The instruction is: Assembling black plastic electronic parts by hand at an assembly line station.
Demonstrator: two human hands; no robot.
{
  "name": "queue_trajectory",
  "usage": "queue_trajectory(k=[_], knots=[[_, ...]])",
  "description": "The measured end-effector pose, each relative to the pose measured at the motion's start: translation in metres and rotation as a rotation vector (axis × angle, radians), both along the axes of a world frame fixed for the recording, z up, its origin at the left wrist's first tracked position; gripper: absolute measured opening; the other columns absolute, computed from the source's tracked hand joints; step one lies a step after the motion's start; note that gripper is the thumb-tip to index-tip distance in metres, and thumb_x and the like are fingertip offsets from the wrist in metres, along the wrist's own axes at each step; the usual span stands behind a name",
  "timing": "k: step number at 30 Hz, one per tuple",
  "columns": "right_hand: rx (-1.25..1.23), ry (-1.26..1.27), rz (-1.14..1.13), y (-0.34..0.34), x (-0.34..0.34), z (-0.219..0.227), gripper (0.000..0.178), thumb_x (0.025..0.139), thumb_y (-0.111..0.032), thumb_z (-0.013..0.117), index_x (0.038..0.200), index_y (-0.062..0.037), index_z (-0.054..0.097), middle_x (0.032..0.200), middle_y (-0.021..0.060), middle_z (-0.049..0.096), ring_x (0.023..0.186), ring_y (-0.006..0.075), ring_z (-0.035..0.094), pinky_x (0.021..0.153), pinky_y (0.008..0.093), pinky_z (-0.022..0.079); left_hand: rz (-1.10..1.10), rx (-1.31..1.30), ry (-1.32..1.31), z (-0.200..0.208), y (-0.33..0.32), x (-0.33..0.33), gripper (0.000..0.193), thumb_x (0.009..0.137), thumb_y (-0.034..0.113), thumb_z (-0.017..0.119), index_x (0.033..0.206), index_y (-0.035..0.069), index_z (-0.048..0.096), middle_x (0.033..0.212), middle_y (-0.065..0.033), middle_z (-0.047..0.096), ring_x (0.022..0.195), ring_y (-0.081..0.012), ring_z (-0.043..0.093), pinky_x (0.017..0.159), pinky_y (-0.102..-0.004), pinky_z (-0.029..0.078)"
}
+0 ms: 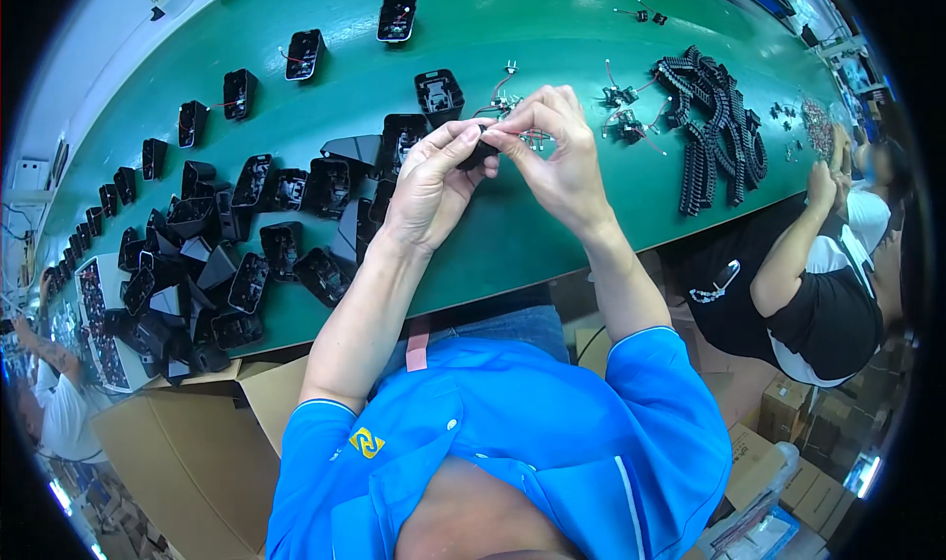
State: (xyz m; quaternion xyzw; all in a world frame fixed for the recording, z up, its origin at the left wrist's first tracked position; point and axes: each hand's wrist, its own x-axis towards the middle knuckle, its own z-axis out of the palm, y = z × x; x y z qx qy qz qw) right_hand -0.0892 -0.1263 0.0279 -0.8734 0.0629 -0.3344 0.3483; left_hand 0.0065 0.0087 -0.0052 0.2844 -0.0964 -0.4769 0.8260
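Over the green table my left hand (431, 187) is closed around a small black part (478, 154), mostly hidden by the fingers. My right hand (558, 158) meets it from the right, thumb and forefinger pinched together at the part's upper edge. What sits in that pinch is too small to make out. Just beyond both hands lies a small assembly with red and white wires (505, 104), partly covered by my right fingers. An open black plastic housing (439, 95) stands beyond my left hand.
Many black housings (329, 187) crowd the table's left side, others in a row (304, 55) behind. Right of my hands lie wired black assemblies (628, 124) and a heap of black track strips (711, 131). Cardboard boxes (187, 461) stand below the edge; a co-worker (823, 284) sits at the right.
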Motion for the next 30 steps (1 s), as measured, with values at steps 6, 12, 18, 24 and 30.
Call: queue_trajectory(k=[6, 12, 18, 24, 30], knots=[[0.282, -0.071, 0.050, 0.010, -0.013, -0.011, 0.015, 0.078, -0.004, 0.078, 0.091, -0.0085, 0.072, 0.094, 0.0009, 0.069, 0.093, 0.0179, 0.059, 0.087, 0.0309, 0.046, -0.015, 0.038, -0.027, 0.005, -0.001, -0.007, 0.024, 0.100, 0.010, 0.061, 0.121, -0.001, 0.061, 0.099, -0.0102, 0.065, 0.080, -0.0136, 0.060, 0.073, -0.0237, 0.053], [0.243, -0.082, -0.108, -0.012, -0.027, -0.005, 0.023, 0.077, -0.003, 0.079, 0.097, -0.0069, 0.072, 0.095, 0.0030, 0.071, 0.086, 0.0183, 0.064, 0.087, 0.0323, 0.049, -0.022, 0.146, -0.066, -0.006, -0.003, -0.010, 0.030, 0.100, 0.014, 0.062, 0.127, 0.000, 0.060, 0.102, -0.0100, 0.064, 0.080, -0.0122, 0.058, 0.072, -0.0218, 0.050], [-0.498, 0.261, -0.589, -0.077, -0.034, 0.009, 0.022, 0.083, -0.018, 0.076, 0.103, -0.0133, 0.071, 0.098, 0.0024, 0.070, 0.092, 0.0193, 0.060, 0.089, 0.0341, 0.041, -0.073, 0.117, -0.132, -0.002, -0.005, -0.009, 0.032, 0.100, 0.013, 0.063, 0.128, -0.001, 0.060, 0.102, -0.0111, 0.065, 0.080, -0.0128, 0.060, 0.071, -0.0222, 0.051], [-0.782, 0.230, -0.448, -0.078, 0.003, 0.010, 0.022, 0.083, -0.023, 0.073, 0.104, -0.0183, 0.072, 0.106, -0.0006, 0.066, 0.105, 0.0187, 0.054, 0.089, 0.0366, 0.038, -0.036, 0.107, -0.069, 0.004, -0.004, -0.007, 0.031, 0.098, 0.009, 0.064, 0.127, -0.001, 0.060, 0.104, -0.0129, 0.065, 0.087, -0.0146, 0.064, 0.077, -0.0253, 0.056], [-0.833, 0.268, -0.176, -0.092, 0.057, -0.017, 0.021, 0.082, -0.021, 0.073, 0.102, -0.0169, 0.073, 0.098, 0.0005, 0.067, 0.098, 0.0179, 0.057, 0.088, 0.0352, 0.039, -0.045, 0.049, -0.011, 0.005, -0.003, -0.008, 0.033, 0.099, 0.008, 0.063, 0.129, -0.002, 0.059, 0.105, -0.0139, 0.066, 0.089, -0.0168, 0.066, 0.081, -0.0264, 0.059]])
